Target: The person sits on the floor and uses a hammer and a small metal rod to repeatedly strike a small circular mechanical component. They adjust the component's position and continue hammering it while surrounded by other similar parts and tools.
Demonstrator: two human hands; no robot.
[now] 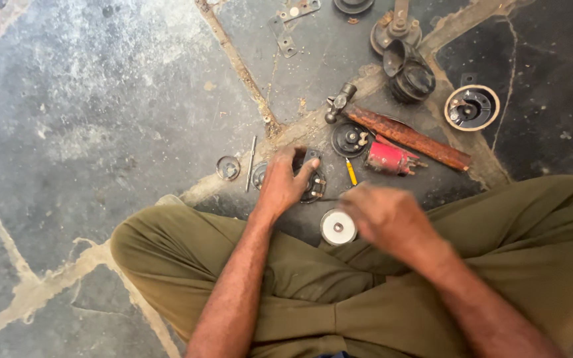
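I sit cross-legged on a stone floor in olive trousers. My left hand (285,180) lies over a black round part (314,188) on the floor, fingers curled around its far side and thumb on top. My right hand (382,213) is blurred, hovering just right of a white disc (337,227) that rests by my knee; whether it holds anything is unclear. A small yellow-handled tool (351,171) lies between the two hands.
Beyond the hands lie a red cylindrical part (387,159), a rusty bar (409,136), a black disc (349,138), a small hammer-like piece (339,104), a black horn shell (408,73), a cream-rimmed disc (471,107), a thin rod (251,162), a small ring (228,168) and metal brackets (288,44).
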